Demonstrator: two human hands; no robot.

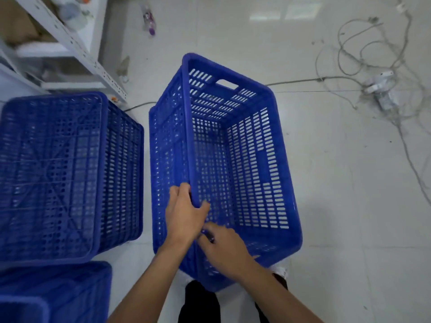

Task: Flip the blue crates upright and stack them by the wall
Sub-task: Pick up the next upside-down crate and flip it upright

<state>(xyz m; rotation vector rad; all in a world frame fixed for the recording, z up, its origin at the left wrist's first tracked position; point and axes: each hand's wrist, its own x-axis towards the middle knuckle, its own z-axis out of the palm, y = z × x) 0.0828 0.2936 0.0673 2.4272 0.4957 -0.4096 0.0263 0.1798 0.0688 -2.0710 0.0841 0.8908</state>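
Our left hand (186, 213) grips the long rim of the tilted blue crate (233, 159), steadying its turn. Right hand (224, 248), just beside, curls at the near end; grip unclear. Upside-down crate (58, 171) sits left of both hands.

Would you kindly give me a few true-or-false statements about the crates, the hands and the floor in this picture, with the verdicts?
1. The left hand grips the rim of the open crate. True.
2. The crate on the left stands with its opening up. False: its ribbed bottom faces up.
3. Loose cables lie on the floor at the upper right. True.
4. The right hand hangs free, away from any crate. False: it is at the near end of the open crate.
5. The open crate holds boxes. False: it looks empty.
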